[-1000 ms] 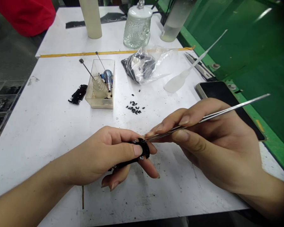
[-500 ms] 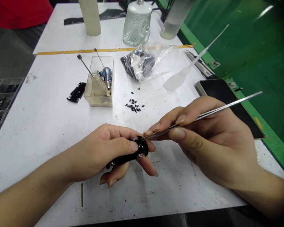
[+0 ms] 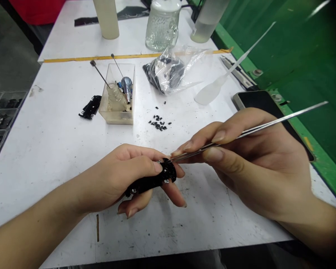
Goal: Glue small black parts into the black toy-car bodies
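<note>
A black, glossy part (image 3: 149, 181) with small silvery pieces lies in my left hand (image 3: 123, 173), with the thumb on top and fingers beneath. My right hand (image 3: 249, 160) pinches metal tweezers (image 3: 257, 129), whose tips reach the far end of the black part. Whether the tips hold anything is too small to tell. Several tiny black pieces (image 3: 159, 123) lie beyond my hands. Another black part (image 3: 91, 107) rests left of a clear plastic box (image 3: 119, 118) that holds a small glass bottle (image 3: 115, 98).
Farther back are a plastic bag (image 3: 168, 73), a glass jar (image 3: 162, 28), a white dropper (image 3: 211, 89) and a cutter (image 3: 238, 73). A phone (image 3: 268, 102) lies behind my right hand, by the green wall. Compartment trays (image 3: 1, 121) stand at the left.
My right hand and the tweezers have shifted slightly right. My left thumb has drawn back a little, showing more of the black part. The view has tilted slightly.
</note>
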A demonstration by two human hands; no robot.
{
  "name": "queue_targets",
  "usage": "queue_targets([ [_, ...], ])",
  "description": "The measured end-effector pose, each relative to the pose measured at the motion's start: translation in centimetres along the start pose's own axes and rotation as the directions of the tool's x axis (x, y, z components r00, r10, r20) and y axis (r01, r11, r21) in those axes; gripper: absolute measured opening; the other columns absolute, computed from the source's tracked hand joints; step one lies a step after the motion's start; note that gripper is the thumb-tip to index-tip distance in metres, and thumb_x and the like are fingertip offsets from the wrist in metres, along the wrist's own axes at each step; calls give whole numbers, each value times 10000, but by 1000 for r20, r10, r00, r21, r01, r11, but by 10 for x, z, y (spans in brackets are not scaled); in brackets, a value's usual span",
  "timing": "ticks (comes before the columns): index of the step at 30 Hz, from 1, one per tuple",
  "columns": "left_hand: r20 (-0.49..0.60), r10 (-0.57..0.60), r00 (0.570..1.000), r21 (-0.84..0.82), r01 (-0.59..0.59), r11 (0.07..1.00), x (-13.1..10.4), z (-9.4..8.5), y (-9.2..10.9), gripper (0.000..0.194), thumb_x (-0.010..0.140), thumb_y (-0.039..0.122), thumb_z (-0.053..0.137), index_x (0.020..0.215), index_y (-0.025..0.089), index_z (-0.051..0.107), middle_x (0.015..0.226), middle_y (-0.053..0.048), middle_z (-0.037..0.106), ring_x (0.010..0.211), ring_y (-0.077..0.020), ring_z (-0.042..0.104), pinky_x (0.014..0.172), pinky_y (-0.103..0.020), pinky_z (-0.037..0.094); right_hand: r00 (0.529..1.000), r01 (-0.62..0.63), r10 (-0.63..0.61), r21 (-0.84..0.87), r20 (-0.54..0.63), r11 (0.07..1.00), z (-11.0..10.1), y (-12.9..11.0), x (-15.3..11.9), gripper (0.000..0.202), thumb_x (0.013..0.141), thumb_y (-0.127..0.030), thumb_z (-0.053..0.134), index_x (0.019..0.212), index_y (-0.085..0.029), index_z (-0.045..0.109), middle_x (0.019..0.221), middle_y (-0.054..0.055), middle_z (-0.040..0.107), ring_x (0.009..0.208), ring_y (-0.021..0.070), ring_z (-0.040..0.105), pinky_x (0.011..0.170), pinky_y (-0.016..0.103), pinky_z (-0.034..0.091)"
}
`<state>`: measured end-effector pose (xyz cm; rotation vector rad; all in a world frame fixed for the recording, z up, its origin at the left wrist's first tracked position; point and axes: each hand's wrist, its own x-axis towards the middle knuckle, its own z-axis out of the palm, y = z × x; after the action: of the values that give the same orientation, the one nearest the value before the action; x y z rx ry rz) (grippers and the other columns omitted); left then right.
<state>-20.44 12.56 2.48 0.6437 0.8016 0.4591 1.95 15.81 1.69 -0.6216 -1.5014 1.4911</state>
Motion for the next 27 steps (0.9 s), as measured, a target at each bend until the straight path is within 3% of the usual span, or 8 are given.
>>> queue_targets([
  [7,-10,2,1000,16,-2,1000,-1,0,0,259,976,272,522,1012,148,746,877,-125,818,351,-38,435,365,-148,335,1000,-7,7,-11,23,1000,-1,2,0,145,957,-117,673,970,-244,604,954,12,771,899,215,790,770,360,709],
  [15,-78,23,997,57,-18,998,0,5,1,373,1015,379,464,961,149,753,809,-129,810,322,-47,417,345,-158,310,1000,-13,14,39,-12,999,1,4,-2,157,943,-118,701,958,-222,586,952,-2,763,907,183,787,807,344,705],
  [23,-127,32,991,81,-22,996,1,9,-1,305,1007,384,545,922,160,734,776,-88,806,309,-28,401,333,-136,288,999,-38,37,87,23,996,3,8,-2,162,956,-99,675,962,-232,582,962,-8,764,887,174,782,806,360,704],
  [27,-140,45,989,88,-33,996,1,10,-1,294,996,370,555,904,157,735,768,-87,803,310,-25,398,335,-135,298,996,-87,87,42,12,995,-1,-3,1,151,939,-132,712,960,-239,608,968,-16,769,943,178,781,851,337,686],
])
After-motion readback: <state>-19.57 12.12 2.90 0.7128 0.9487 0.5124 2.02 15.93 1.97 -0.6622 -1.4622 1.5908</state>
